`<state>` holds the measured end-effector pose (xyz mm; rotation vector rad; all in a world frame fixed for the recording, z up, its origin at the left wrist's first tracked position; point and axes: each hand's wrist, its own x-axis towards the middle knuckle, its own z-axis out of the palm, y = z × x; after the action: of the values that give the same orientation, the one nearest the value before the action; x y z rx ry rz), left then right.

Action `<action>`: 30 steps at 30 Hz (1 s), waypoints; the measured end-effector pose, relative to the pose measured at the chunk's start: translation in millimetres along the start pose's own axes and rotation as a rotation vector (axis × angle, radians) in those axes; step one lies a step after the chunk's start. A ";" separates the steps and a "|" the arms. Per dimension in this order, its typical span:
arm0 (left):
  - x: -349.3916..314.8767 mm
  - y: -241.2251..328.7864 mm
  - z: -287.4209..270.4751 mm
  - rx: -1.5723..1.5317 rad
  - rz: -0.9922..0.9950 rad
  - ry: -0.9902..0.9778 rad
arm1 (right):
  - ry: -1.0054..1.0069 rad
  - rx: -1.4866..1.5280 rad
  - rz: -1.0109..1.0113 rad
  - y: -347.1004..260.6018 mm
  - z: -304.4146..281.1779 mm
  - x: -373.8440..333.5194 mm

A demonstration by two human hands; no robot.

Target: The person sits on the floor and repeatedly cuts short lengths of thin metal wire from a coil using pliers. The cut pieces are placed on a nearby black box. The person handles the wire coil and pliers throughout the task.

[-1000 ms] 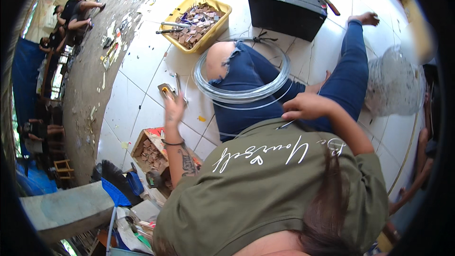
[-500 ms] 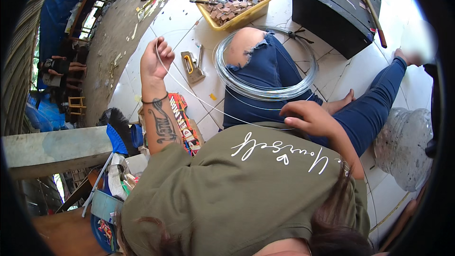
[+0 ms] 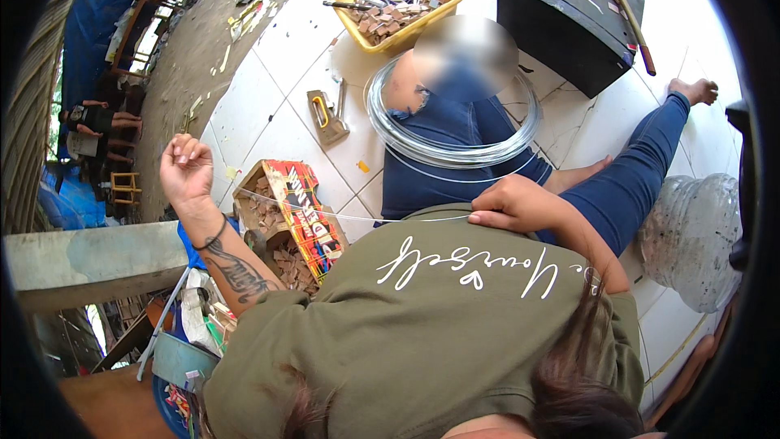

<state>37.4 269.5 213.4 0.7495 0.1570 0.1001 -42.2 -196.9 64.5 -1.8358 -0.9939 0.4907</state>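
Note:
A coil of silvery wire [image 3: 451, 161] lies across my jeans-clad thighs, partly covered by a blurred patch at the knee. Low in front of my shirt, my right hand [image 3: 516, 205] is closed, thumb and fingers pinching a strand of the wire. From there the strand runs left, nearly straight, over an open box [image 3: 302, 215] and toward my raised left hand [image 3: 187, 169]. That hand has its fingers curled inward and appears to grip the strand, whose end is too thin to follow there.
Brown square pieces fill a yellow basin [image 3: 451, 12] ahead. A staple gun [image 3: 327, 118] lies on the white tiles. At right stand a black box [image 3: 561, 28], with a stick [image 3: 634, 28] on top, and a clear plastic container [image 3: 691, 244]. A light blue bin [image 3: 180, 358] stands at lower left.
My left hand has moved left and down, drawing the looping strand straighter and uncovering the box. My right hand has shifted slightly left, its spread fingers closing on the wire.

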 end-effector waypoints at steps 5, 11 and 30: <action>28.1 94.3 -43.7 0.222 0.170 0.231 | -0.014 0.006 0.117 -3.5 15.4 8.5; 102.0 156.9 -17.0 0.636 -0.006 0.041 | -0.100 -0.360 0.261 10.0 38.6 59.9; 92.9 -145.0 54.0 1.338 0.152 -0.424 | 0.801 0.802 0.280 64.5 -31.3 41.2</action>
<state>143.3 141.4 143.2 2.0938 -0.2851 -0.0402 30.8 -194.7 25.7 -1.2311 0.0353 0.2149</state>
